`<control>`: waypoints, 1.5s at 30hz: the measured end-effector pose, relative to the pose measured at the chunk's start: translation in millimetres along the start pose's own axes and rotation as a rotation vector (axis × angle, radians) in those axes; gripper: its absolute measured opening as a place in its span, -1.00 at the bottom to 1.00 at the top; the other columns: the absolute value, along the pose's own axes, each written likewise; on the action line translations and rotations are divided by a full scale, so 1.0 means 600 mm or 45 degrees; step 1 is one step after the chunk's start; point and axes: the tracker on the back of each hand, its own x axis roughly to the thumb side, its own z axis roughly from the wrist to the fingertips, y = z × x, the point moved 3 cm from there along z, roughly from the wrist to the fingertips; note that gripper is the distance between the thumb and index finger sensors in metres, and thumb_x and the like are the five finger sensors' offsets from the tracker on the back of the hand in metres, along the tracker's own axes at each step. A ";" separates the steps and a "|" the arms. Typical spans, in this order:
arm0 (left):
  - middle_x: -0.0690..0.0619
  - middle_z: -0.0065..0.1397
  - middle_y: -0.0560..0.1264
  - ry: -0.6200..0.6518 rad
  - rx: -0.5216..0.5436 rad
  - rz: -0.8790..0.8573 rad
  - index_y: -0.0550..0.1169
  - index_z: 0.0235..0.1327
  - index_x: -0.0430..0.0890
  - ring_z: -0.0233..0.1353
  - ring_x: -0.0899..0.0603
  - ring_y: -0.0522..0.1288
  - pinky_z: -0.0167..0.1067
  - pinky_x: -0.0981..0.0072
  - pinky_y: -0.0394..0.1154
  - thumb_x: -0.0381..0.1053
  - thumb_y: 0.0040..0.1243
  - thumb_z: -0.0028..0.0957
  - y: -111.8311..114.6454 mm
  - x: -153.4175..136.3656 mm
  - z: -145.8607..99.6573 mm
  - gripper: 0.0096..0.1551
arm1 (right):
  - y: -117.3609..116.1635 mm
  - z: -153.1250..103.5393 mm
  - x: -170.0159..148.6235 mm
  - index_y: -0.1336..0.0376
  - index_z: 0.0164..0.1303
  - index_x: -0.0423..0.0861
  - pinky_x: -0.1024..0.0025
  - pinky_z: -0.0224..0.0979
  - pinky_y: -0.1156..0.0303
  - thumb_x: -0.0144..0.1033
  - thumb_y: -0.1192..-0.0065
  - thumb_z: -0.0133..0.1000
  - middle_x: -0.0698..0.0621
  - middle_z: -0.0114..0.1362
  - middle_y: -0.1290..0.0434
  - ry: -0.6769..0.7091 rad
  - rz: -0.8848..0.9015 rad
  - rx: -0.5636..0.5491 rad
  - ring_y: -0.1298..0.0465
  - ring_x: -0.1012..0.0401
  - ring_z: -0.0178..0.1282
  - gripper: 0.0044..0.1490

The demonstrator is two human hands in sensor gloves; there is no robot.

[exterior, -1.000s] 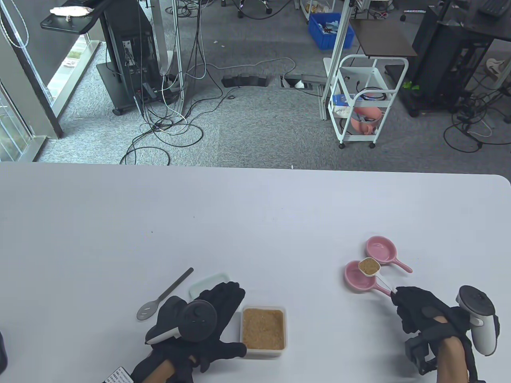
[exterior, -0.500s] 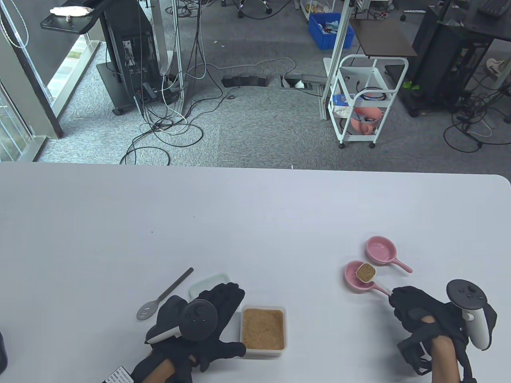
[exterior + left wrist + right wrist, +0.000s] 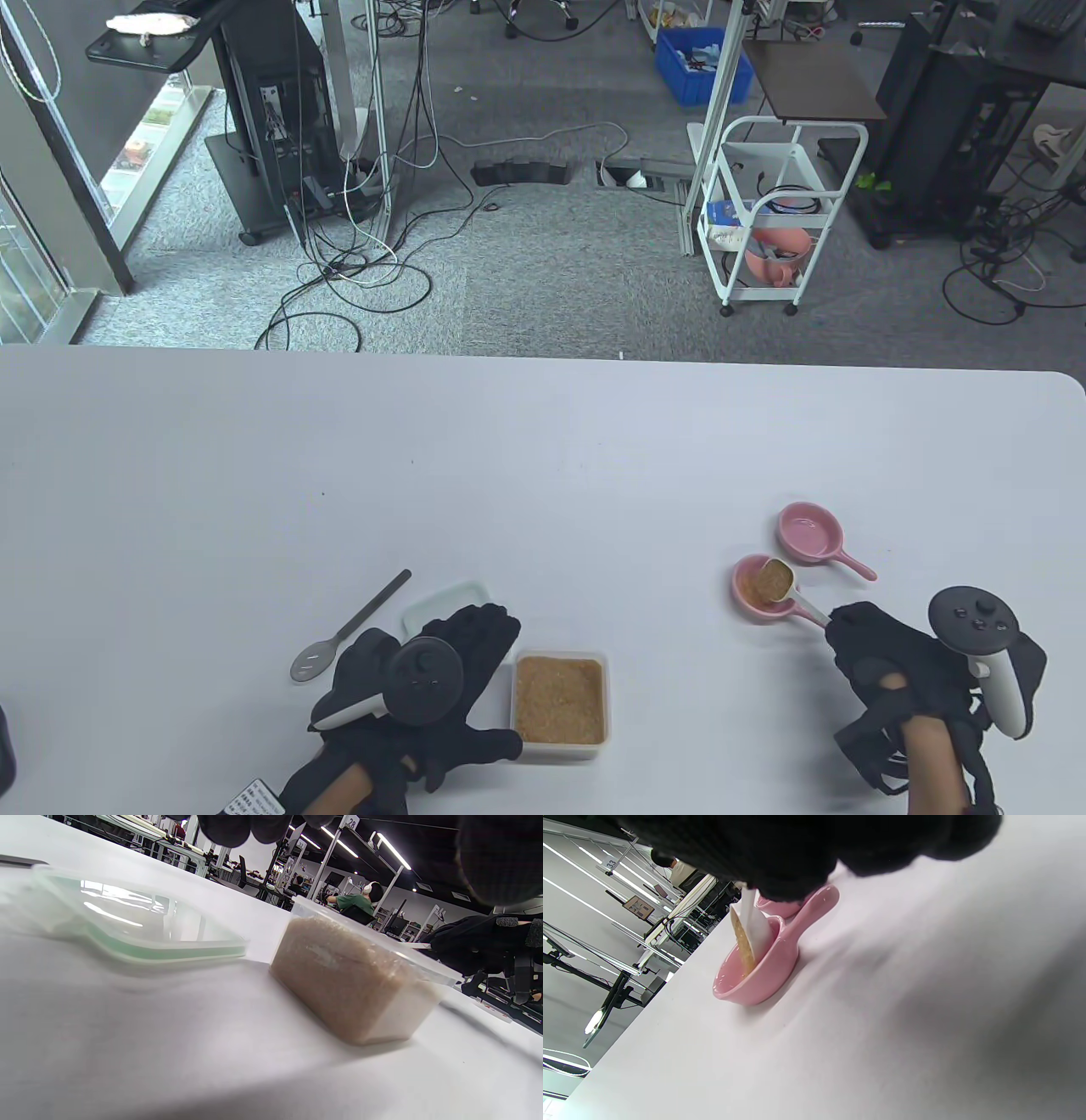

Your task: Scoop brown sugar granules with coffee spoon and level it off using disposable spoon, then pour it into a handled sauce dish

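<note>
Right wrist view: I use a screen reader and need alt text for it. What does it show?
A white spoon, tipped on its side, spills brown sugar into a pink handled dish on a white table. The black-gloved right hand holding the spoon fills the top; a second pink dish sits behind.

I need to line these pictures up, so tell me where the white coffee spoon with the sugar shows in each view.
Table view: the coffee spoon is at lower right, tipped over the nearer pink sauce dish, its handle in the right hand.
Left wrist view: not in it; only the sugar container and lid show.
Right wrist view: upper left of centre, the spoon is tilted, sugar sliding into the same dish.
Shared landmark: that dish.
</note>
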 end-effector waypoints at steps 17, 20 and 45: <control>0.08 0.79 -0.10 0.000 -0.014 0.005 -0.13 0.68 0.16 0.82 -0.25 0.01 0.66 -0.12 0.00 0.72 0.11 -0.27 0.002 0.001 0.001 0.37 | 0.005 -0.018 0.042 -0.44 0.22 -0.14 -0.15 0.24 -0.37 -0.19 -0.41 0.09 -0.01 -0.18 -0.62 0.081 -0.274 -0.152 -0.57 0.04 -0.34 -0.47; 0.08 0.79 -0.10 0.000 -0.015 0.006 -0.13 0.68 0.16 0.82 -0.25 0.01 0.65 -0.12 0.00 0.72 0.11 -0.27 0.002 0.001 0.001 0.37 | 0.004 -0.021 0.048 -0.44 0.22 -0.13 -0.15 0.24 -0.36 -0.20 -0.42 0.09 -0.01 -0.18 -0.62 0.092 -0.324 -0.175 -0.57 0.04 -0.33 -0.47; 0.07 0.80 -0.09 -0.009 -0.034 0.062 -0.13 0.68 0.14 0.82 -0.26 0.01 0.65 -0.16 0.00 0.74 0.13 -0.29 0.005 0.001 0.002 0.41 | -0.007 -0.052 0.112 -0.46 0.21 -0.01 -0.16 0.34 -0.30 -0.21 -0.45 0.06 -0.03 -0.10 -0.61 0.241 -0.788 -0.391 -0.56 0.01 -0.22 -0.51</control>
